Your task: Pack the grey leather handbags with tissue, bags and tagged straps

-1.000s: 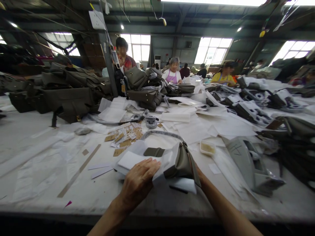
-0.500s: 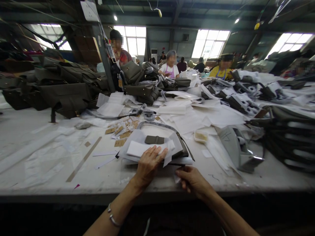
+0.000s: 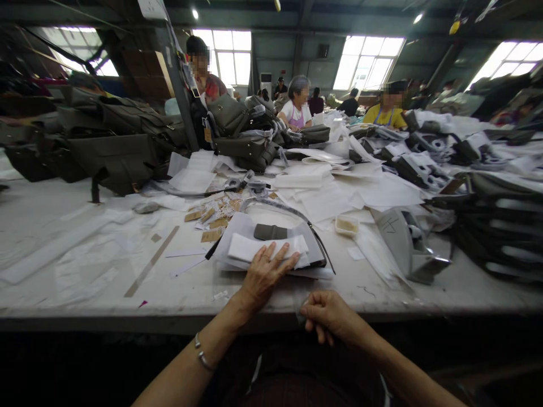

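My left hand [image 3: 265,274] lies with spread fingers on a folded white foam sheet [image 3: 241,249]. Under the sheet is a dark grey-green handbag [image 3: 318,263], mostly covered by white wrapping. Its flap or tab [image 3: 270,232] shows above the foam, and a wrapped handle [image 3: 280,204] arches behind. Just off the table's front edge, my right hand [image 3: 328,316] is closed in a pinch. Between its thumb and finger is a thin piece of translucent film [image 3: 299,310], partly hidden by the fingers.
Left of the bag lie brown tags [image 3: 211,235] and a flat strip [image 3: 151,261]. A small clear tub [image 3: 347,225] and a grey tape dispenser [image 3: 409,243] stand to the right. Stacked bags [image 3: 114,158] and white sheets [image 3: 360,192] lie farther back; several people work beyond.
My right hand has drawn back from the bag's front edge toward me, with the film in its pinch. My left hand now lies flatter, its fingers more spread on the foam.
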Available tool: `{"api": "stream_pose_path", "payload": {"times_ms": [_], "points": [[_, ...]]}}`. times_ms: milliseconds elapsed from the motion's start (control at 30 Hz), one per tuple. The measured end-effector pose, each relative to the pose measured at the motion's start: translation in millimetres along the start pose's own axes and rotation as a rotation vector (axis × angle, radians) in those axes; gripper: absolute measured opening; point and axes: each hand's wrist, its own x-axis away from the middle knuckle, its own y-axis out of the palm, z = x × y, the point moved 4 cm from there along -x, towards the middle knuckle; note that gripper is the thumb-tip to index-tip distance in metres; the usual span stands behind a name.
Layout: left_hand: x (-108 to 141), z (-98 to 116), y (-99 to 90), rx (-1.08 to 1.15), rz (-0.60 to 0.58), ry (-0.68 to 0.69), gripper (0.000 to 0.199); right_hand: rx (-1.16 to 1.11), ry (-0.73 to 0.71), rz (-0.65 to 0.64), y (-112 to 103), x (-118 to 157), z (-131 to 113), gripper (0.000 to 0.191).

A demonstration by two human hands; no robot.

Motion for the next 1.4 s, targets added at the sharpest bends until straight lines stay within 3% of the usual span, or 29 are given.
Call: {"api": "stream_pose_path", "payload": {"times_ms": [100, 167, 267, 333, 400, 467, 500, 667, 833, 933, 1200, 1400], "points": [[1, 0, 0.9, 0.007, 0.006, 0.005, 0.052, -0.007, 0.024, -0.021, 4, 3, 6, 0.030], [2, 1, 2.0, 0.012, 0.010, 0.010, 0.051, 0.055, 0.071, -0.111, 3, 15, 2, 0.026], [3, 2, 3.3, 0.019, 0.007, 0.015, 0.049, 0.194, 0.071, -0.269, -7, 39, -31, 0.019], [3, 1, 3.9, 0.025, 0.001, 0.018, 0.047, 0.255, -0.156, -0.132, -23, 45, -73, 0.018], [3, 1, 4.1, 0.039, -0.003, 0.024, 0.046, 0.382, -0.521, 0.080, -37, 43, -115, 0.016], [2, 1, 3.7, 0.063, -0.006, 0.032, 0.045, 0.536, -0.815, 0.195, -41, 32, -139, 0.013], [2, 1, 3.2, 0.081, -0.012, 0.034, 0.046, 0.606, -0.893, 0.209, -41, 23, -141, 0.012], [0, 2, -6.2, 0.286, -0.099, -0.027, 0.052, 0.714, -0.912, 0.208, -43, -21, -105, 0.015], [-6, -1, -17.8, 0.543, -0.173, -0.125, 0.054, 0.601, -0.956, 0.262, -48, -25, -78, 0.016], [-11, -2, -16.7, 0.617, -0.186, -0.163, 0.042, 0.578, -0.959, 0.253, -51, -26, -74, 0.017], [-14, 3, -5.1, 0.594, 0.002, -0.341, 0.019, 0.634, -1.019, 0.204, -51, -29, -65, 0.026], [-12, 9, 8.4, 0.497, 0.210, -0.204, 0.018, 0.743, -1.079, 0.208, -44, -27, -63, 0.043]]}}
